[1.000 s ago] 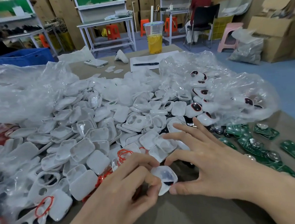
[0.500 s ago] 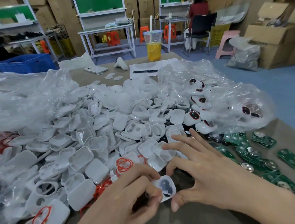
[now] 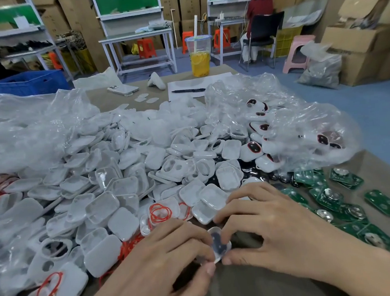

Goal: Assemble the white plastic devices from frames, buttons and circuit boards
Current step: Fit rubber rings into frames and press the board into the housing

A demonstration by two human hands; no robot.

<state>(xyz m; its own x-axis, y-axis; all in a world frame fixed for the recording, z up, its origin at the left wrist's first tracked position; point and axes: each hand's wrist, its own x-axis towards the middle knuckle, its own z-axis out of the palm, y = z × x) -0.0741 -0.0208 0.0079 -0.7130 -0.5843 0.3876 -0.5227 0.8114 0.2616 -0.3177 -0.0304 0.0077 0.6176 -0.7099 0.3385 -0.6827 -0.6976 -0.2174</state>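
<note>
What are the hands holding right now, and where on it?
One small white plastic piece, pinched by its rim between both hands: the left hand at its left edge, the right hand at its right edge.

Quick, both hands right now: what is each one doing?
Left hand: pinching the small white plastic piece.
Right hand: pinching the same piece from the other side.

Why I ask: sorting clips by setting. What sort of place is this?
Probably a small assembly workshop: a heap of white plastic shells and green circuit boards on the table, metal workbenches and cardboard cartons behind, another person seated at a bench.
</note>
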